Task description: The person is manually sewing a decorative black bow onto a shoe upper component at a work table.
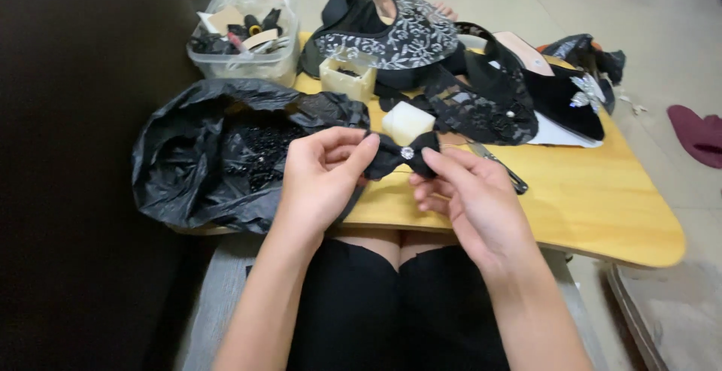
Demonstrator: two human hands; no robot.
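Both my hands sat nearest, over my lap at the worktop [602,213] edge. Left grip [320,179]: pinched narrow on the left wing of a black fabric bow [402,154] with a small shiny centre stone. Right grip [470,198]: fingers closed on the bow's right wing from below. Black plastic bag [188,160] of dark beads: at 9 o'clock from the bow. Pale block [406,121]: just behind the bow, at 12 o'clock. Black lace pieces [489,107] and a black shoe [568,100]: at 1 to 2 o'clock. Clear tub [244,36] of oddments: at 11 o'clock.
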